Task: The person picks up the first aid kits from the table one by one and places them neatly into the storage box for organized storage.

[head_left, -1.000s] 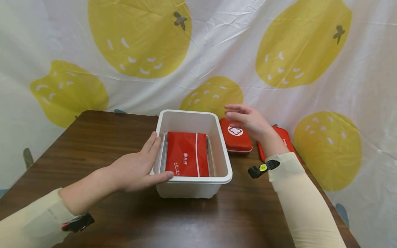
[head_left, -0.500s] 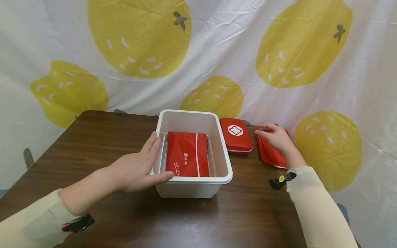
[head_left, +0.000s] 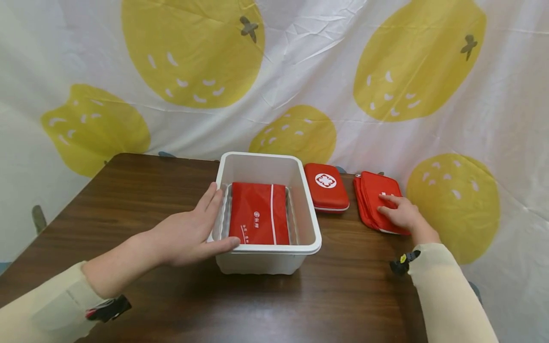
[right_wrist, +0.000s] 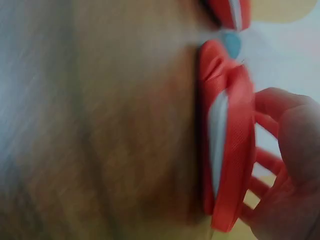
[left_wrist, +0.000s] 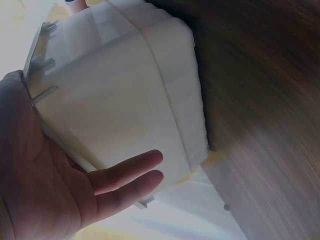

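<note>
At the near left corner of a white plastic bin (head_left: 266,259), my left hand (head_left: 184,238) rests with its thumb along the front rim and its fingers at the left side. The left wrist view shows two straight fingers (left_wrist: 130,172) against the bin's outer wall (left_wrist: 110,110). A flat red pouch (head_left: 259,209) with a white stripe lies inside. On the right, my right hand (head_left: 403,214) lays its spread fingertips on top of a red zippered pouch (head_left: 373,193). From the right wrist, that pouch (right_wrist: 235,150) shows edge-on, lying on the table, with the fingers over its upper face.
A red case (head_left: 328,190) with a white cross emblem lies between the bin and the right-hand pouch. Behind the dark wooden table (head_left: 171,181) hangs a white cloth (head_left: 300,71) printed with yellow lemons. The bin takes up the middle of the table.
My right hand has moved right and down from above the cross-marked case onto the zippered pouch. My left hand and the bin have stayed in place.
</note>
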Motion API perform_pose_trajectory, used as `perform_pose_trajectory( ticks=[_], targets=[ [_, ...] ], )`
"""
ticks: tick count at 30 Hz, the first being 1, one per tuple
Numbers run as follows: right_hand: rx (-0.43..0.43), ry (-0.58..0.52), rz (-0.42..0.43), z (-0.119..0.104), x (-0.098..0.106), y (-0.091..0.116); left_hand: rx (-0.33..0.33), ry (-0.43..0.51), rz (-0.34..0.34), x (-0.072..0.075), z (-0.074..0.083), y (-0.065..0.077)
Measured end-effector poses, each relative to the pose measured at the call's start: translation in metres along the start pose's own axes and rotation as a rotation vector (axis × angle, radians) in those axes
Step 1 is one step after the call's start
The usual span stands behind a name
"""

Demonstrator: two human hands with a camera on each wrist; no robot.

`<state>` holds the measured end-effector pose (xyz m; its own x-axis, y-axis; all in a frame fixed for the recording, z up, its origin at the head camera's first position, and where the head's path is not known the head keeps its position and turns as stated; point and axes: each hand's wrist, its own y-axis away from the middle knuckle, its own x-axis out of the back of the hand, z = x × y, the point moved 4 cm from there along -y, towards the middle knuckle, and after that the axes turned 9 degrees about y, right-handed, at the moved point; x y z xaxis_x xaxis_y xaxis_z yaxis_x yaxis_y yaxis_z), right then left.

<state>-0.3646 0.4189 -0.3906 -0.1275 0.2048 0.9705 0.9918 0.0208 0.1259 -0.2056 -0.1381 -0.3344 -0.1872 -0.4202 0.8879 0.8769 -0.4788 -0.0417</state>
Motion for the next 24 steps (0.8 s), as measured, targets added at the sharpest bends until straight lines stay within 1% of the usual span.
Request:
perform_pose_trajectory(
  ticks=[2, 5, 11, 14, 20, 24],
  targets=[
    [0.001, 0.011, -0.01, 0.0032, -0.003, -0.0007, 0.001, -0.001, 0.001, -0.0003, -0.0001, -0.0003],
    [-0.011, 0.014, -0.025, 0.0019, -0.0039, -0.0019, 0.001, 0.003, 0.003, -0.0002, 0.0, -0.0009],
    [-0.052, 0.019, -0.095, -0.0049, -0.0072, -0.0046, 0.016, 0.015, -0.011, 0.0001, -0.0006, 0.0001],
    [-0.062, 0.016, -0.1, -0.0043, -0.009, -0.0041, 0.02, 0.016, -0.016, 0.0007, -0.0003, 0.0002],
    [-0.094, -0.01, -0.096, 0.0008, -0.0089, -0.001, 0.002, 0.013, -0.012, 0.0012, 0.0003, -0.0011],
    [-0.102, -0.012, -0.106, 0.0001, -0.0079, -0.002, 0.011, 0.016, -0.013, 0.0012, 0.0001, -0.0006]
  ],
)
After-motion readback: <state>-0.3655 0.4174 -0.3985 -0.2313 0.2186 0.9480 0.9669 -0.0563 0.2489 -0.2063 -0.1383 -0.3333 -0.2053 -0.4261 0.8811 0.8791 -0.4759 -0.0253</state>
